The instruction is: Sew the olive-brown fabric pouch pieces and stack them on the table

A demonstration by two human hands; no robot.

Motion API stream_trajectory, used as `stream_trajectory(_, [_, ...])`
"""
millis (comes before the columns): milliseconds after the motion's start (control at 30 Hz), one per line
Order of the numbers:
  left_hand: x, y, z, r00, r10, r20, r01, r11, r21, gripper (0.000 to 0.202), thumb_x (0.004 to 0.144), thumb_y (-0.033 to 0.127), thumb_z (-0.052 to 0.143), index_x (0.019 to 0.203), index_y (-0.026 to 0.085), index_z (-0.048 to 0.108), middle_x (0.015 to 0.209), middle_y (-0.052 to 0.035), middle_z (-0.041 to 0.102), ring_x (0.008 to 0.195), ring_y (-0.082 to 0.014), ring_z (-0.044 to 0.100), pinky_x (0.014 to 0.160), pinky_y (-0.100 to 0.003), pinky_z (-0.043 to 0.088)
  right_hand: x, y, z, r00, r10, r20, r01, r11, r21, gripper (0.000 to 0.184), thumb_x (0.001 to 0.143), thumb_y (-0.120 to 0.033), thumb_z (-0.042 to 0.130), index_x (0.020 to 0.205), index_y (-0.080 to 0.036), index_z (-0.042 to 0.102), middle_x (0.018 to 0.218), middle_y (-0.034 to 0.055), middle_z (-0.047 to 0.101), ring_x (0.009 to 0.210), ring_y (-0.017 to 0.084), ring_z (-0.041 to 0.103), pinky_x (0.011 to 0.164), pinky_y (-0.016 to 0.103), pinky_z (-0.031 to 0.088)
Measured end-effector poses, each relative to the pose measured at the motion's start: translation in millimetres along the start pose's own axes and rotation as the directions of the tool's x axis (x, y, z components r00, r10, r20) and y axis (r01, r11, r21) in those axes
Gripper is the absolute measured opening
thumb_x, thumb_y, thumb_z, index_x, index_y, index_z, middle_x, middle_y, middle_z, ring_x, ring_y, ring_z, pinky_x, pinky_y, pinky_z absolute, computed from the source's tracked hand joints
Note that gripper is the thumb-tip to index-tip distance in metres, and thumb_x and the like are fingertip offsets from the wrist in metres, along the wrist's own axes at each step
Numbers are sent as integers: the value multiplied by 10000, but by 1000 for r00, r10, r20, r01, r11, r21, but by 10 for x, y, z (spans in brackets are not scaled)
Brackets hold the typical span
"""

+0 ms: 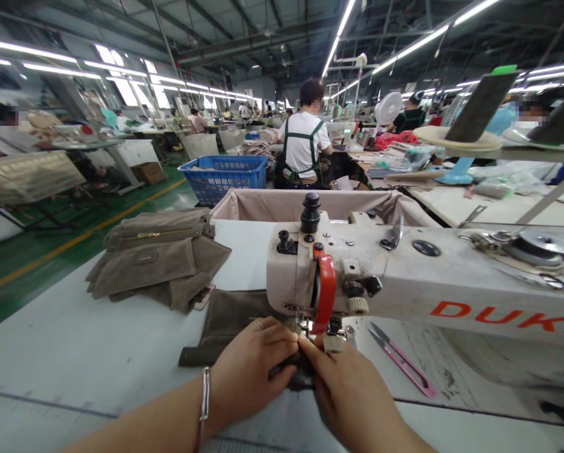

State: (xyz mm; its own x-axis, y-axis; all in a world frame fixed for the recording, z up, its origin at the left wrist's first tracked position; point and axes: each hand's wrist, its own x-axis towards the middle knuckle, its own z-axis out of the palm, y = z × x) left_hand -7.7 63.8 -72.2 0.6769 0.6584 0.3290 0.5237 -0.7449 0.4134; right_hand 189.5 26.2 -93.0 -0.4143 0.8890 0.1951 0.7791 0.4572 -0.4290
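My left hand (251, 371) and my right hand (350, 396) meet fingertip to fingertip under the head of a cream sewing machine (405, 277). Both pinch a dark piece of material (291, 372) just in front of the needle area. A brown fabric panel (230, 321) lies flat under the machine head, reaching out to the left below my left hand. A bangle sits on my left wrist. The machine has a red guard (326, 292) on its front and orange lettering on its arm.
A stack of brown fabric pieces (157, 258) lies on the white table (74, 352) at the left. Pink thread snips (402, 362) rest right of the needle. A fabric bin (320, 204) hangs behind the table. A blue basket (223, 176) and a seated person (303, 138) are beyond.
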Motion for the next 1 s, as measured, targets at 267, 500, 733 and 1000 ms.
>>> stream_trajectory(267, [68, -376, -191, 976, 208, 66, -207, 978, -27, 178, 871, 233, 653, 1045, 222, 687, 1065, -28, 712, 1002, -170, 632, 950, -322, 471, 0, 48, -106, 967, 42, -249, -31, 998, 49, 215, 834, -87, 456, 983, -159, 592, 984, 105, 564, 922, 257, 510, 828, 415, 461])
stream_trajectory(500, [-11, -299, -156, 994, 104, -16, -105, 992, -75, 119, 871, 168, 649, 980, 206, 678, 1017, -17, 716, 958, -152, 635, 893, -292, 493, 32, 126, -182, 976, 76, -202, -112, 978, -173, 208, 905, -204, 512, 711, -197, 588, 747, 57, 564, 816, 247, 492, 760, 387, 398])
stream_trajectory(733, [-72, -34, 18, 994, -11, -112, 6, 999, -47, 113, 883, 167, 614, 953, 220, 685, 985, -10, 722, 882, -173, 650, 864, -331, 510, -3, 12, -60, 973, -92, -211, 96, 995, 8, 106, 878, -125, 562, 926, -195, 625, 900, 48, 627, 892, 214, 541, 818, 361, 431])
stream_trajectory(1000, [-53, -38, 42, 989, -35, -147, 31, 999, -32, 106, 907, 197, 584, 880, 217, 684, 902, -5, 720, 812, -174, 643, 824, -325, 516, 13, -40, 3, 978, -80, -192, 106, 985, 133, 141, 882, -63, 532, 883, -187, 601, 942, 46, 641, 876, 212, 563, 800, 358, 477])
